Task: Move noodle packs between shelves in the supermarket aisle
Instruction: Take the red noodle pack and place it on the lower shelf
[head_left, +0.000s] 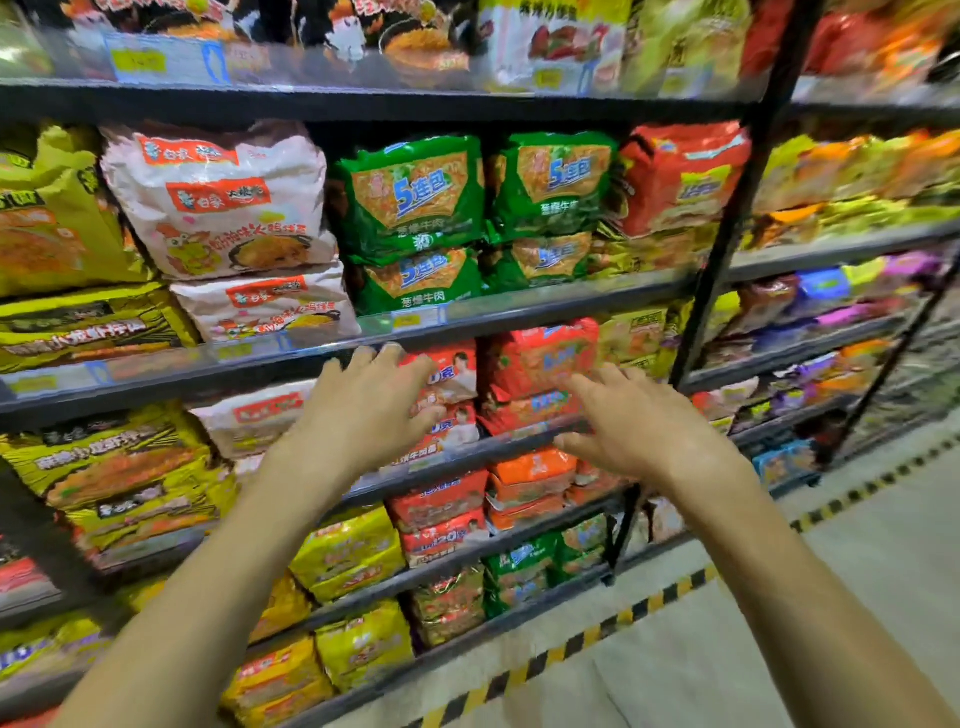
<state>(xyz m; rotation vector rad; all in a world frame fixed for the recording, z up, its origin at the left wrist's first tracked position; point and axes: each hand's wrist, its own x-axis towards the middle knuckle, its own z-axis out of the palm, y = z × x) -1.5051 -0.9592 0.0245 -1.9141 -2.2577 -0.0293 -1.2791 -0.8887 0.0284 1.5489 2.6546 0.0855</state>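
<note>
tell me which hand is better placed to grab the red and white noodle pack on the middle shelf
Left. The left hand is already spread over the red and white noodle pack; the right hand sits before the neighbouring red pack.

Supermarket aisle, seen along tiered dark metal shelves (519, 306) packed with bright instant noodle packs (415, 197) in green, red, yellow and white. Clear plastic strips with price labels (410, 319) fronting each shelf edge. Yellow-and-black hazard tape (649, 603) marking the pale floor (779, 649) below.
</note>
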